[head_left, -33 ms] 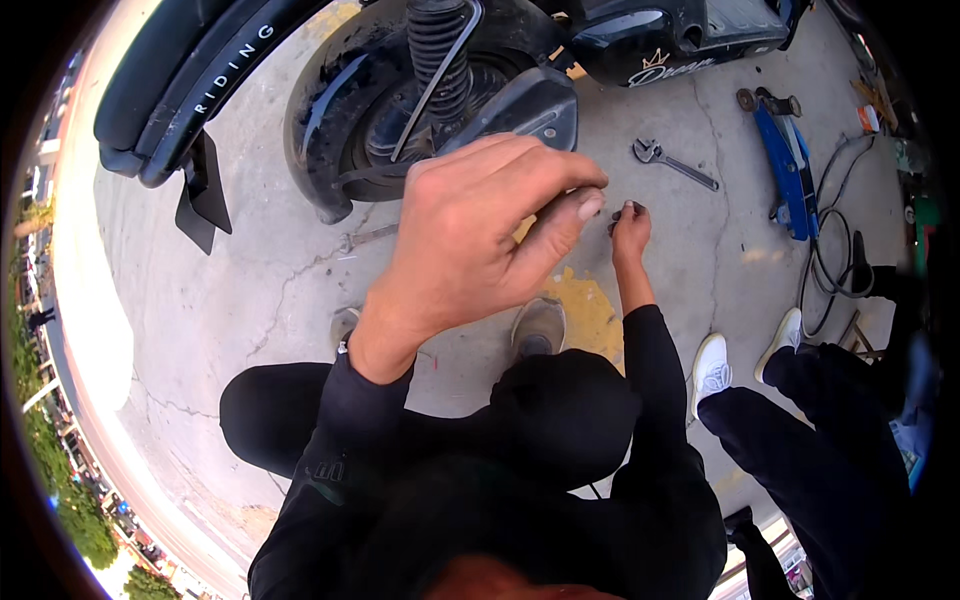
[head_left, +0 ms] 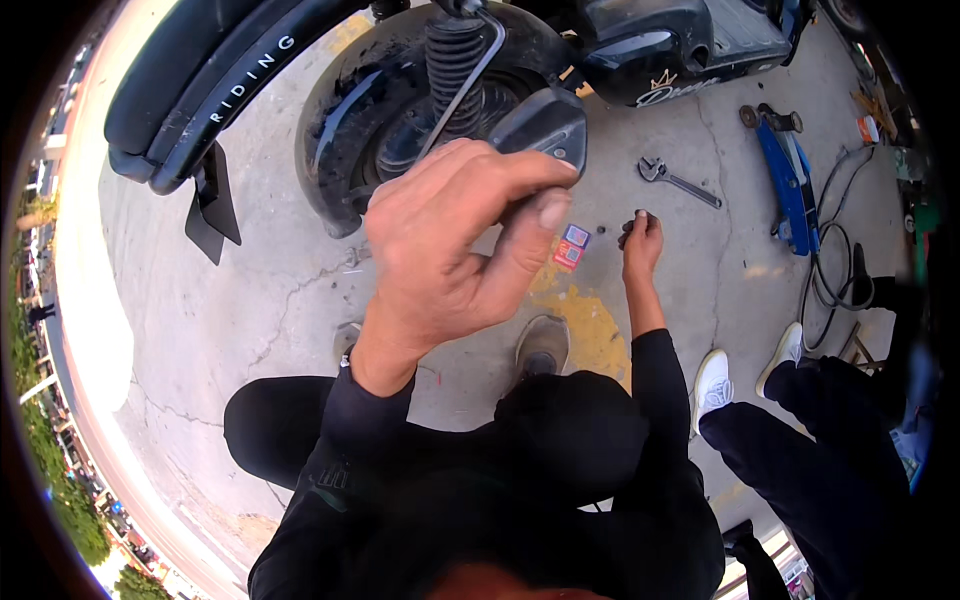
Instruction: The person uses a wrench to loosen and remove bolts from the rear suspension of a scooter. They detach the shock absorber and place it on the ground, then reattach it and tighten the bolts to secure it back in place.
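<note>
My left hand [head_left: 445, 240] is raised in front of the scooter's rear wheel [head_left: 345, 120], its fingers curled and thumb drawn toward the index finger. Whatever its palm may hold is hidden. Behind it, a bent metal rod [head_left: 468, 90] runs down along the ribbed black shock absorber [head_left: 452, 75]; the rod's lower end is covered by the hand. Lower and farther right, my right hand [head_left: 643, 248] is closed near the floor, with a small dark thing at its fingertips, too small to name. Between the hands lie small red and blue packets [head_left: 570, 248].
An adjustable wrench [head_left: 680, 182] lies on the concrete beyond my right hand. Farther right are a blue floor jack [head_left: 787, 180] and a black hose [head_left: 822, 265]. Another person's white shoes [head_left: 712, 385] stand at the right. The scooter's black seat [head_left: 200, 100] overhangs the upper left.
My left hand has moved left and slightly down, uncovering the red and blue packets. The scooter and floor things sit slightly lower in the view. My right hand remains closed.
</note>
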A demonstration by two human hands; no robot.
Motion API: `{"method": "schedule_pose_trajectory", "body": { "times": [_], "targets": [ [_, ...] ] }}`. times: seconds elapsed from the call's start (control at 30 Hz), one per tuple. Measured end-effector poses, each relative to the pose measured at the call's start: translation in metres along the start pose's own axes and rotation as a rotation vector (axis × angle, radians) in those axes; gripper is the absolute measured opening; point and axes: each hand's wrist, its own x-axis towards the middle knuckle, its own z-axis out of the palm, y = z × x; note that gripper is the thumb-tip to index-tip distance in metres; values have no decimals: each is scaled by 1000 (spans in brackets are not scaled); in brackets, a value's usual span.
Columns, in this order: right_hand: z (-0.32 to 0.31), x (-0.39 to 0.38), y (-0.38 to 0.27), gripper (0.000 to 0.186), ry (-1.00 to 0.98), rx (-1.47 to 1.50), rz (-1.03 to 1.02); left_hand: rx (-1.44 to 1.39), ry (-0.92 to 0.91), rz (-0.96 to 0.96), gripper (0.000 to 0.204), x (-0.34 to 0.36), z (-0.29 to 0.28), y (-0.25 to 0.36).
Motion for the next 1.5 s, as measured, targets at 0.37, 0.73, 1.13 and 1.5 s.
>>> {"method": "schedule_pose_trajectory", "body": {
  "times": [0.37, 0.73, 1.13, 1.5],
  "targets": [
    [121, -158, -340, 38, -625, 235, -157, -597, 133, -476, 41, 58, 1, -111],
    [101, -123, -343, 17, -56, -1091, -1231, -785, -247, -219, 32, 75, 6, -151],
    [120, -134, -367, 38, -131, -1100, -873, -832, -241, -137, 31, 78, 12, -163],
    [106, -140, -354, 45, 334, -1450, -1639, -981, -335, -286, 31, 87, 9, -168]
  ]
}}
